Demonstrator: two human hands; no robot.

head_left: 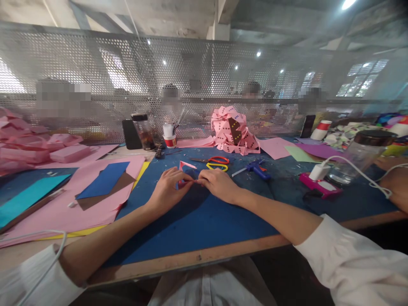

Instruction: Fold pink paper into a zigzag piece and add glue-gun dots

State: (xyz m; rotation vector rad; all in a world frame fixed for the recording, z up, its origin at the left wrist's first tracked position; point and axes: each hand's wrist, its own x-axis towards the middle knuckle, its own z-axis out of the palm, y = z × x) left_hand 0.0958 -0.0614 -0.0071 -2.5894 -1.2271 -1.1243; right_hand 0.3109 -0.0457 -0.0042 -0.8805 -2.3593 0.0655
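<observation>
Centrally, narrow folded pink paper strip [188, 165]: bent into an angled frame, held up above the blue tabletop [178, 238] where the two hands meet
Left hand [168, 187]: thumb and forefinger together, pinched on the strip, the other fingers curled close
Right hand [219, 185]: fingertips bunched against the left ones, seemingly clamped on the strip's near end, though that spot is small and blurred
Scissors with red and yellow handle loops [219, 160]: at one o'clock from the hands, just beyond the right knuckles, lying flat
Blue plastic glue gun [259, 170]: at two o'clock, on its side, nozzle towards the hands
Spiky pink paper ball with dark dots [234, 129]: farther off at one o'clock
Magenta plastic block [320, 187]: at three o'clock, a white plug-in adapter [319, 172] on it, another person's arm [400, 187] beyond
Blue paper rectangle [104, 180]: at nine o'clock, overlapping a brown sheet [110, 191], both on large pink sheets [95, 216]
Turquoise paper sheet [28, 199]: farther out at nine o'clock
Heap of pink paper pieces [28, 144]: at ten o'clock
Black phone [131, 134]: at eleven o'clock, upright beside a dark-lidded clear jar [145, 134]
Red-and-white cup [169, 140]: between eleven and twelve, holding slim tools
Perforated metal screen [191, 63]: at twelve o'clock, behind everything on the table
</observation>
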